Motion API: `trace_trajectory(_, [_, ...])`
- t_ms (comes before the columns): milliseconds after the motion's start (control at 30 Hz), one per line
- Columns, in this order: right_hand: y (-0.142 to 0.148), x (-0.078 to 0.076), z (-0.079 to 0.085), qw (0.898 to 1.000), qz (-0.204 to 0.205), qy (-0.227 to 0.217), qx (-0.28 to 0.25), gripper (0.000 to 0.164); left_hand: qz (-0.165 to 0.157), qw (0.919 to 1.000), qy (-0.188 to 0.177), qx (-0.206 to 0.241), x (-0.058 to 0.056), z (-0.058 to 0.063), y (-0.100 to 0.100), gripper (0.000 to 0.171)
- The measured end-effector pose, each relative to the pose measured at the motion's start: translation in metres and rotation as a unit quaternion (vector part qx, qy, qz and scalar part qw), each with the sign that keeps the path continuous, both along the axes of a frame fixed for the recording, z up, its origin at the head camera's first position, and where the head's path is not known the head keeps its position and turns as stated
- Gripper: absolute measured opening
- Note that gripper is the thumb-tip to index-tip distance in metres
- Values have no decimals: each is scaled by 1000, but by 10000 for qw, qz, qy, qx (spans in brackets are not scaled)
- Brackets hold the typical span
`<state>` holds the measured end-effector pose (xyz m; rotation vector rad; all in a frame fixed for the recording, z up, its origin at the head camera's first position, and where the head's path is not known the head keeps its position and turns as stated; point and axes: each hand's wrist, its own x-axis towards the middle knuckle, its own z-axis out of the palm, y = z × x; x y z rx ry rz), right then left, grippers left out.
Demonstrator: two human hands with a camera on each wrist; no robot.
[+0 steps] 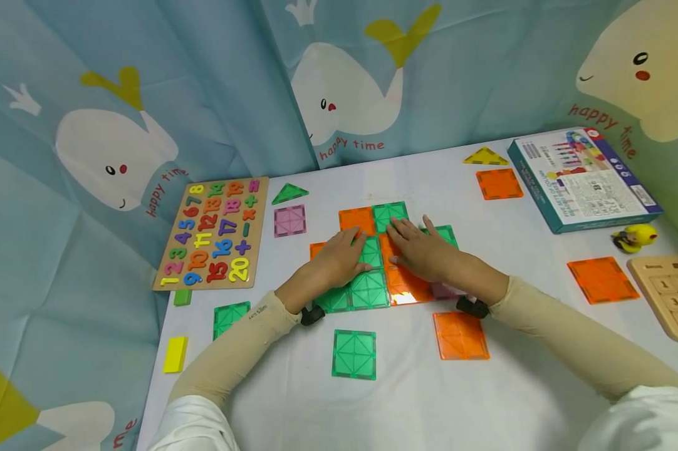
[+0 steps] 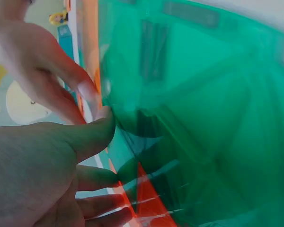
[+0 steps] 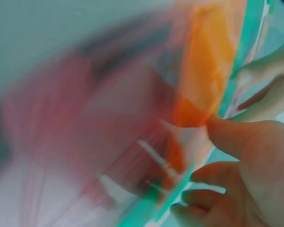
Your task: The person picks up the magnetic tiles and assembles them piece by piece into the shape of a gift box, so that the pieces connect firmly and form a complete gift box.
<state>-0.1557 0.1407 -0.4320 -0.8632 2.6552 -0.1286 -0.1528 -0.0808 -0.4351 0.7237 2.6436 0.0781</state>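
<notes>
Translucent magnetic tiles lie edge to edge in a flat patch, with green tiles (image 1: 368, 289) at the front and an orange tile (image 1: 357, 217) at the back. My left hand (image 1: 336, 260) rests over the patch's left half, fingers stretched forward. Over the right half lies my right hand (image 1: 423, 250), fingers spread across an orange tile (image 1: 408, 287) and a green one (image 1: 391, 212). A pink tile (image 3: 118, 123) shows beneath the right wrist. In the left wrist view, the left thumb touches the edge of a large green tile (image 2: 203, 104). Part of the patch is hidden under both hands.
Loose tiles lie around: green (image 1: 354, 354) and orange (image 1: 461, 336) in front, pink (image 1: 289, 221) at back left, orange (image 1: 603, 280) at right. A number board (image 1: 210, 235) stands left. A box (image 1: 587, 178), yellow figure (image 1: 635, 238) and wooden board (image 1: 668, 297) sit right.
</notes>
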Motion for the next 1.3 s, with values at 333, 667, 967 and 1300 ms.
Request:
trace_trajectory(333, [-31,132,22,9794,1967,271,373,77,-32,10000,2,91,-1,-1,-4,79])
trace_trajectory(667, [-11,161,13,9662,2533,-427,195,75,-74,9998,26,159,-3,0,-4,79])
trace_trajectory(967, [11,124,4,9706,2278,-134,-762,61,12,9995,-131,286,-2,-1,-8,82])
trace_trajectory(1300, [43,130,8,9865,1318,2,-973,67,43,9963,-601,616,-1,0,-15,96])
